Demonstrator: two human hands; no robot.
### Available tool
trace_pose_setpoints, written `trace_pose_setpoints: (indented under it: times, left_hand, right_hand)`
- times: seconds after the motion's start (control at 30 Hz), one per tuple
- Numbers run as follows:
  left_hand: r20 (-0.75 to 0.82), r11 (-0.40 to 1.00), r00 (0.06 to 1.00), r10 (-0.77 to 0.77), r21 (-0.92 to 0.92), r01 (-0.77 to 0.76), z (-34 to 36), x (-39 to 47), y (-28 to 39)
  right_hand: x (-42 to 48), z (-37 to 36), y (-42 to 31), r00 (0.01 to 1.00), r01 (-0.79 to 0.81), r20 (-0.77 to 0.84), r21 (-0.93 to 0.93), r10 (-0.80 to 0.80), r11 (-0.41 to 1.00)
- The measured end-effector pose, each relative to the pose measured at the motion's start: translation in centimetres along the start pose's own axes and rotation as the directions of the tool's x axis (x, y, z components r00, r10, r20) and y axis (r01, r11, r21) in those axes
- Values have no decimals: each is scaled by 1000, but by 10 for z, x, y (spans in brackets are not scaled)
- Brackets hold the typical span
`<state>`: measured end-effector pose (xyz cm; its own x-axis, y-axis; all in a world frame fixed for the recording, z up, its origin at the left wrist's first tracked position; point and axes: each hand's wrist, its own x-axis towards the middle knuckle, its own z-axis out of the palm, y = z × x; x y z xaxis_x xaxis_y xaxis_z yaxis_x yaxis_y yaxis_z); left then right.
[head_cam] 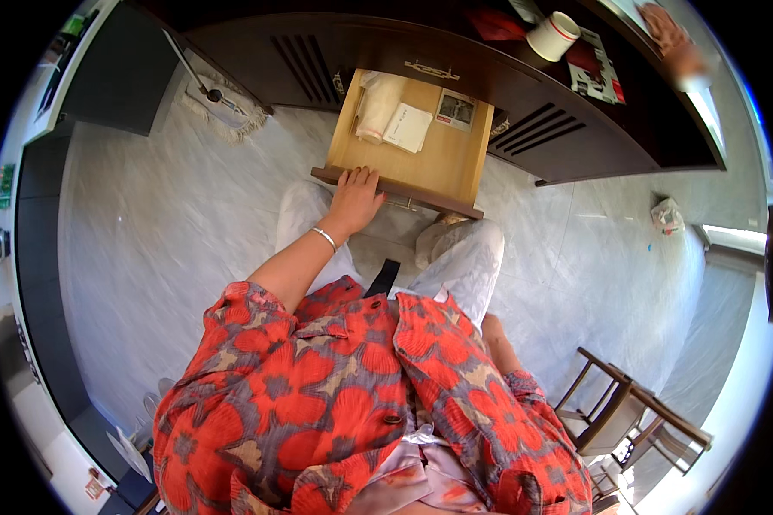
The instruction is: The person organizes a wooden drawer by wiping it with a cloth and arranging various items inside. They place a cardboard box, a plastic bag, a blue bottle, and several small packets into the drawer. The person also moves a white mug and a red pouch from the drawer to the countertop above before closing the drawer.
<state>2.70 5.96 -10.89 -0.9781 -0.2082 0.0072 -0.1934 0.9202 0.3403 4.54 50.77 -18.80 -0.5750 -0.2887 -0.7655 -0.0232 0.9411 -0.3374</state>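
Observation:
A wooden drawer [419, 164] is pulled out from a dark wood cabinet [386, 55]. My left hand [359, 196] grips the top edge of its dark front, fingers over the inner side and thumb on the outside. In the drawer, a rolled, pale plastic-looking bundle [380, 109] lies at the left. Beside it are white papers or booklets [409, 127] bearing writing, and a small printed picture or booklet [455, 109] is at the back right. My right forearm [501, 344] hangs beside my thigh; the hand is mostly hidden.
On the cabinet top stand a white cup with a red band [554, 37] and a printed magazine [596, 71]. A mop [222, 106] lies at the left. A plastic bag [668, 216] sits on the floor; a wooden chair [618, 412] is at lower right.

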Motion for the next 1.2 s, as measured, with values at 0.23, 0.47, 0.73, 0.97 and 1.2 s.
trace_pose_setpoints:
  times: [0.23, 0.47, 0.73, 0.97, 1.2]
  left_hand:
    - [-51, 999, 998, -42, -27, 40, 3, -7, 2]
    - [-50, 993, 994, -97, -79, 93, 9, -6, 5]
    - [-193, 995, 978, -79, -71, 67, 19, -2, 8]
    - [-253, 962, 949, -190, -243, 128, 19, 14, 8]
    - [-136, 795, 947, -290, -585, 159, 36, 90, -2]
  right_hand:
    - [-29, -23, 1, 909, -52, 415, 10, 43, 999]
    - [-76, -25, 18, 855, -147, 508, 51, 101, 988]
    - [-44, 0, 5, 933, -27, 359, 101, -11, 994]
    - [61, -110, -181, 623, 474, -779, 443, 65, 761]
    - [244, -150, -282, 812, 440, -583, 622, 9, 647]
